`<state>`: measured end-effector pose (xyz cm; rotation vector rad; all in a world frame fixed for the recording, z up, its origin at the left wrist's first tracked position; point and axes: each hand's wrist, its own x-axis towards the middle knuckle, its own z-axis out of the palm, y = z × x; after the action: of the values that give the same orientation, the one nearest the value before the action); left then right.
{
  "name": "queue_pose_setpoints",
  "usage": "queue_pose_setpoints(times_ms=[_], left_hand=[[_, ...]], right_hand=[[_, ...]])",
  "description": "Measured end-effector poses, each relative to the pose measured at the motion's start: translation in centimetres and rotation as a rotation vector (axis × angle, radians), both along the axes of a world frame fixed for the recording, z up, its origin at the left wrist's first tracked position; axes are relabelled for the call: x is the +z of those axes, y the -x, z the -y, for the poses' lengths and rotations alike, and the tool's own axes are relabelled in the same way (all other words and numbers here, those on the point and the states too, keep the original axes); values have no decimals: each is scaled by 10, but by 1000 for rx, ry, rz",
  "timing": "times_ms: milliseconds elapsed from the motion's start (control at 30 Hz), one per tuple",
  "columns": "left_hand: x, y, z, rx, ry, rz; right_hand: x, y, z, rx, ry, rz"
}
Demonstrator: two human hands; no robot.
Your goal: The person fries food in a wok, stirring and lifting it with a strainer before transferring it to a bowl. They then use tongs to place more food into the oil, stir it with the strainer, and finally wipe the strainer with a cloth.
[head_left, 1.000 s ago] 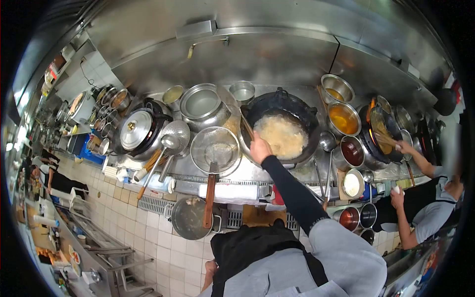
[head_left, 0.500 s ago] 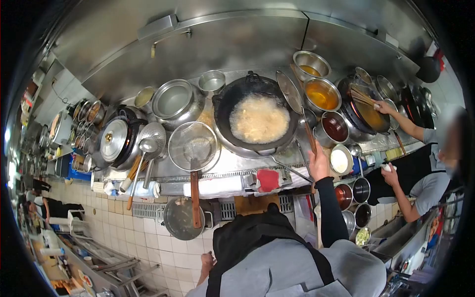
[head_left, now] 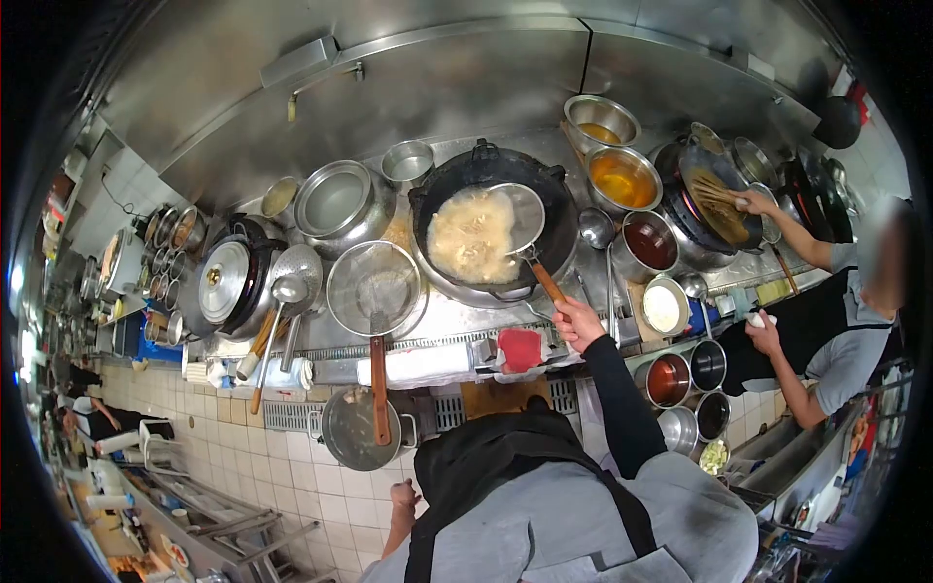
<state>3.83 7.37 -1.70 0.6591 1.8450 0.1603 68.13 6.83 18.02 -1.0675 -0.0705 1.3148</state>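
My right hand point(head_left: 579, 325) grips the wooden handle of a round mesh skimmer point(head_left: 526, 213). The skimmer's head lies inside the right part of a large black wok point(head_left: 444, 185), beside pale, foamy frying food point(head_left: 470, 236). Down at my left side, away from the counter, my left hand point(head_left: 405, 494) hangs with its fingers curled in and nothing visible in it. A wide wire strainer point(head_left: 375, 290) rests left of the wok, its wooden handle jutting over the counter edge. Right of the wok lies a steel ladle point(head_left: 597, 229).
Bowls of orange liquid point(head_left: 624, 182) and a pot of dark red sauce point(head_left: 650, 242) stand on the right. Further right, a co-worker's hand point(head_left: 755, 201) holds a bamboo brush in another wok. A lidded pan point(head_left: 224, 279) sits left; a large pot point(head_left: 360, 428) stands below the counter.
My right hand has moved left and slightly down, bringing the skimmer from the wok's right rim into the wok. The foamy food now sits further left. My left hand stays low.
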Motion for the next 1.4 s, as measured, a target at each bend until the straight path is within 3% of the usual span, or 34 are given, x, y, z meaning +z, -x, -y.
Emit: queue_pose_setpoints(times_ms=[100, 167, 233, 367, 467, 567, 633, 767, 933, 1000, 1100, 1133, 1167, 1233, 1367, 1400], left_hand=[[-10, 19, 21, -1077, -220, -297], [-37, 47, 37, -1423, -335, -303], [-65, 67, 48, -1392, -417, -111], [-79, 50, 68, -1341, -162, -390], [-49, 46, 64, -1469, -402, -428], [-7, 25, 45, -1402, -270, -362], [0, 10, 31, -976, -174, -234], [-1, -8, 7, -118, 8, 14], [-7, -14, -4, 29, -21, 33], [-7, -18, 0, 48, -39, 8], [16, -27, 12, 6, -20, 30], [5, -13, 19, -294, -116, 13], [-17, 6, 28, -568, -247, -29], [-23, 16, 37, -870, -299, -217], [-56, 43, 45, -1448, -378, -368], [-55, 43, 47, -1289, -346, -311]], right_hand=[[7, -4, -9, 29, -31, -39], [42, 5, -8, 38, 23, 55], [74, 12, -2, 44, 71, 174], [106, 29, 10, 18, 129, 475], [89, 34, 14, -54, 86, 798], [82, 36, 13, -127, 24, 1087], [90, 37, 14, -134, 6, 1170], [102, 35, 13, -43, 204, 1271], [108, 46, 15, -75, 454, 1509], [107, 59, 16, -124, 489, 1476], [42, 68, 23, -205, 382, 1352], [12, 65, 22, -193, 321, 1219], [23, 66, 17, -145, 248, 931], [52, 68, 7, -126, 210, 342], [-3, 27, -21, -28, 33, 24], [-7, 16, -30, -14, 6, -24]])
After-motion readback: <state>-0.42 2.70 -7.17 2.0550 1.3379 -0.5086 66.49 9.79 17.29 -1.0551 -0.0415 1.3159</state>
